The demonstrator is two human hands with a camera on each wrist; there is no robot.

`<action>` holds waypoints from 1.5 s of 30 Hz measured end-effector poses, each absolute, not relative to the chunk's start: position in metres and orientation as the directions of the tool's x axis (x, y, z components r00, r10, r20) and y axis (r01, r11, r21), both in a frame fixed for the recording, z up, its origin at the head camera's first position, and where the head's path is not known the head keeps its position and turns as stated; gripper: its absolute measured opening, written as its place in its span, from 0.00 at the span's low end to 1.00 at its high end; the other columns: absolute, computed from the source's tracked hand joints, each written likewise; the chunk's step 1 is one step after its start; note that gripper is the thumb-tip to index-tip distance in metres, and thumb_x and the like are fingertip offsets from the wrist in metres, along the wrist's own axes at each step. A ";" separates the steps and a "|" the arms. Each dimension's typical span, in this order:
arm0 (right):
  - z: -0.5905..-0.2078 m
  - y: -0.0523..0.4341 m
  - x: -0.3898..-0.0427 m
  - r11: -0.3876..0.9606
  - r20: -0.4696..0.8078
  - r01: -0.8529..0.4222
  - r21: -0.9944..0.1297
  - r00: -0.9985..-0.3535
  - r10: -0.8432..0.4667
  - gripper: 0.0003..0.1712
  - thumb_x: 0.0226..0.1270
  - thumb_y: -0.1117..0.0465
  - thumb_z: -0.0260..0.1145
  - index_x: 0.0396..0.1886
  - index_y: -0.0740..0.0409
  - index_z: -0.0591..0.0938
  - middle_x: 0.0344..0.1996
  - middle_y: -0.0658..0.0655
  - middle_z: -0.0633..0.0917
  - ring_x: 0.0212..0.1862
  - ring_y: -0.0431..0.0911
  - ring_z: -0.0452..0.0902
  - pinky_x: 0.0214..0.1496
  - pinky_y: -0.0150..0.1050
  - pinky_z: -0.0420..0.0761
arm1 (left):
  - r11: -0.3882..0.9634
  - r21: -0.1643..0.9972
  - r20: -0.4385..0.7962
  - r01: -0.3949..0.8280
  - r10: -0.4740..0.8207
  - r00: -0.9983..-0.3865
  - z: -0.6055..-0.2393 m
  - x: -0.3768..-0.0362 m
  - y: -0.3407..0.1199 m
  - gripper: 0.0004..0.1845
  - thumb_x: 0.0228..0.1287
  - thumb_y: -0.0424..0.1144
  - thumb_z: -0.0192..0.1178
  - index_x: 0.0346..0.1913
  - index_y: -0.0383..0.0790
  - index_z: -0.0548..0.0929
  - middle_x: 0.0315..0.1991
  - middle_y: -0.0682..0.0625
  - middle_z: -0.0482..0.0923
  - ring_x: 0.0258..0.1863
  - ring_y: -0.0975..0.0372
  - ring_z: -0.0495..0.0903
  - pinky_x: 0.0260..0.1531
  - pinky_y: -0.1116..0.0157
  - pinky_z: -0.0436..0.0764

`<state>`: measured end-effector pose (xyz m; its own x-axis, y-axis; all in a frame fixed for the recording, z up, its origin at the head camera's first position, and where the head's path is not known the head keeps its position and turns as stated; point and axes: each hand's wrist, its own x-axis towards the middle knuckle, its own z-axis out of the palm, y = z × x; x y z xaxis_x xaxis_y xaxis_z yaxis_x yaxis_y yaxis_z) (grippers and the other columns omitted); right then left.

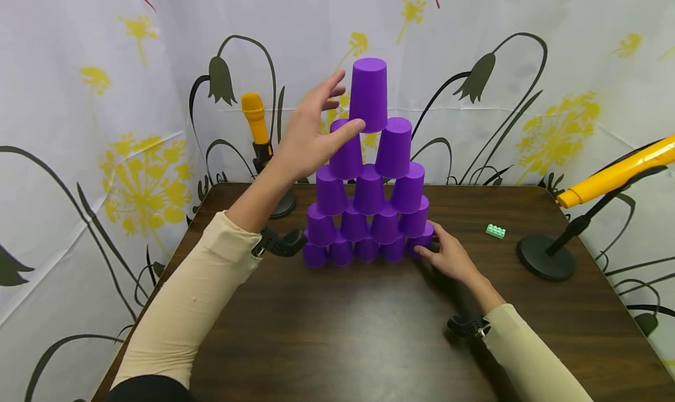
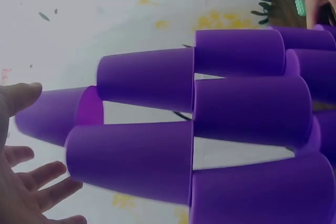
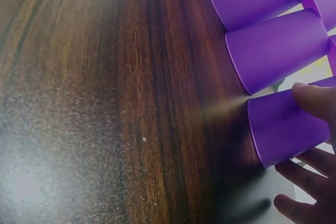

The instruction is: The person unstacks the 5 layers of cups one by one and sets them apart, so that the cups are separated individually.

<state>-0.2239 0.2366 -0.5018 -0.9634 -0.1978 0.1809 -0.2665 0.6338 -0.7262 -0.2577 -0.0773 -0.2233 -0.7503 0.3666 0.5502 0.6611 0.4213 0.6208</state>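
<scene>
1. Your left hand (image 1: 308, 133) is raised beside the upper part of a pyramid of purple plastic cups (image 1: 369, 205), all standing upside down on the dark wooden table (image 1: 369, 331).
2. The fingers of that hand are spread and nearly straight; the thumb tip lies against the side of the topmost purple cup (image 1: 368, 94), and nothing is gripped.
3. The left wrist view shows the same open palm (image 2: 21, 182) just beside the top cups, fingers apart.
4. Your right hand (image 1: 448, 255) rests low on the table at the right end of the pyramid's bottom row.
5. Its thumb and fingers are loosely extended around the end cup of the bottom row (image 1: 422, 241); the right wrist view shows the thumb (image 3: 315, 98) touching that cup's wall, while the other fingers lie beside it. You cannot tell whether they press it.
6. The pyramid stands near the table's centre, 5 cups in the bottom row and 1 on top.
7. A small green toy brick (image 1: 495, 231) lies on the table to the right, well apart from the cups.
8. 2 yellow microphones on black stands (image 1: 543, 255) sit at the table's back left and right edge, before a flowered curtain (image 1: 105, 126).
</scene>
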 end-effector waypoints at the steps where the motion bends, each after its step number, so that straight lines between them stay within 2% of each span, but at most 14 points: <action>1: -0.503 0.236 -0.224 0.639 0.174 -0.259 -0.725 -0.965 -0.195 0.40 0.63 0.56 0.72 0.70 0.60 0.65 0.56 0.66 0.80 0.56 0.62 0.78 0.56 0.59 0.75 | 0.417 0.640 0.534 0.645 0.361 -0.764 -0.222 -0.261 -0.074 0.41 0.63 0.50 0.66 0.76 0.48 0.60 0.67 0.50 0.69 0.60 0.60 0.73 0.57 0.65 0.71; 7: -0.506 0.235 -0.226 0.651 0.150 -0.235 -0.722 -0.971 -0.184 0.36 0.63 0.55 0.71 0.67 0.61 0.68 0.54 0.65 0.81 0.56 0.61 0.78 0.58 0.58 0.75 | 0.317 0.734 0.489 0.600 0.366 -0.792 -0.221 -0.272 -0.061 0.42 0.60 0.45 0.69 0.75 0.49 0.61 0.61 0.47 0.73 0.55 0.57 0.75 0.53 0.63 0.76; 15: -0.510 0.237 -0.225 0.669 0.149 -0.236 -0.705 -0.971 -0.185 0.37 0.63 0.53 0.72 0.66 0.63 0.69 0.54 0.66 0.81 0.56 0.62 0.77 0.57 0.59 0.74 | 0.254 0.767 0.478 0.589 0.388 -0.789 -0.209 -0.247 -0.052 0.38 0.62 0.32 0.66 0.73 0.34 0.61 0.55 0.36 0.75 0.50 0.49 0.77 0.52 0.64 0.77; 22: -0.512 0.237 -0.228 0.691 0.145 -0.245 -0.680 -0.969 -0.201 0.36 0.63 0.50 0.71 0.65 0.62 0.70 0.54 0.65 0.81 0.57 0.61 0.77 0.57 0.59 0.74 | 0.254 0.770 0.481 0.585 0.370 -0.795 -0.209 -0.245 -0.054 0.38 0.62 0.34 0.65 0.73 0.37 0.61 0.55 0.38 0.74 0.50 0.50 0.76 0.52 0.63 0.77; 27: -0.509 0.241 -0.226 0.711 0.126 -0.229 -0.665 -0.973 -0.195 0.35 0.63 0.49 0.71 0.63 0.61 0.71 0.53 0.64 0.82 0.56 0.60 0.77 0.56 0.59 0.74 | 0.193 0.724 0.588 0.663 0.330 -0.738 -0.204 -0.240 -0.061 0.36 0.60 0.30 0.67 0.70 0.32 0.65 0.52 0.38 0.76 0.49 0.53 0.77 0.50 0.61 0.77; 30: -0.508 0.243 -0.225 0.711 0.122 -0.227 -0.666 -0.973 -0.197 0.34 0.64 0.49 0.70 0.62 0.61 0.71 0.53 0.64 0.82 0.56 0.60 0.77 0.56 0.59 0.74 | 0.152 0.687 0.665 0.710 0.261 -0.699 -0.202 -0.236 -0.073 0.33 0.57 0.27 0.67 0.66 0.29 0.68 0.51 0.37 0.78 0.47 0.53 0.78 0.51 0.62 0.75; 33: -0.507 0.244 -0.225 0.711 0.115 -0.224 -0.666 -0.973 -0.199 0.34 0.63 0.49 0.71 0.63 0.60 0.71 0.53 0.64 0.81 0.56 0.60 0.77 0.56 0.59 0.74 | 0.136 0.681 0.698 0.720 0.177 -0.694 -0.207 -0.234 -0.094 0.32 0.55 0.26 0.67 0.64 0.28 0.70 0.51 0.38 0.78 0.47 0.53 0.77 0.53 0.62 0.73; 36: -0.507 0.245 -0.225 0.712 0.109 -0.223 -0.665 -0.973 -0.203 0.35 0.63 0.48 0.70 0.63 0.61 0.70 0.53 0.64 0.81 0.56 0.60 0.77 0.56 0.59 0.74 | 0.164 0.722 0.668 0.672 0.086 -0.739 -0.226 -0.238 -0.124 0.31 0.54 0.27 0.67 0.63 0.33 0.72 0.51 0.40 0.77 0.47 0.54 0.76 0.54 0.61 0.73; 39: -0.508 0.246 -0.226 0.711 0.113 -0.226 -0.665 -0.973 -0.204 0.35 0.64 0.48 0.70 0.64 0.61 0.70 0.53 0.65 0.81 0.56 0.60 0.77 0.57 0.59 0.73 | 0.252 0.787 0.587 0.563 -0.028 -0.809 -0.261 -0.250 -0.160 0.32 0.54 0.30 0.69 0.64 0.38 0.72 0.53 0.41 0.77 0.48 0.56 0.76 0.52 0.63 0.71; 43: -0.510 0.247 -0.227 0.708 0.116 -0.231 -0.667 -0.971 -0.207 0.37 0.64 0.48 0.70 0.66 0.61 0.69 0.54 0.65 0.81 0.57 0.60 0.76 0.58 0.59 0.73 | 0.382 0.866 0.423 0.324 -0.212 -0.881 -0.319 -0.261 -0.212 0.35 0.54 0.35 0.72 0.66 0.43 0.71 0.56 0.42 0.77 0.49 0.60 0.75 0.49 0.65 0.71; 45: -0.511 0.248 -0.227 0.703 0.120 -0.240 -0.669 -0.969 -0.217 0.37 0.64 0.48 0.69 0.66 0.62 0.69 0.54 0.66 0.80 0.57 0.61 0.76 0.58 0.59 0.73 | 0.441 0.876 0.349 0.197 -0.296 -0.889 -0.348 -0.260 -0.238 0.36 0.54 0.36 0.73 0.66 0.42 0.70 0.56 0.41 0.77 0.50 0.59 0.75 0.49 0.65 0.72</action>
<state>-0.2272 0.2476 -0.5108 -0.9689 -0.2166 0.1197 -0.2399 0.7034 -0.6691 -0.2598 -0.2376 -0.3481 -0.8894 -0.2956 0.3487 0.1969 0.4407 0.8758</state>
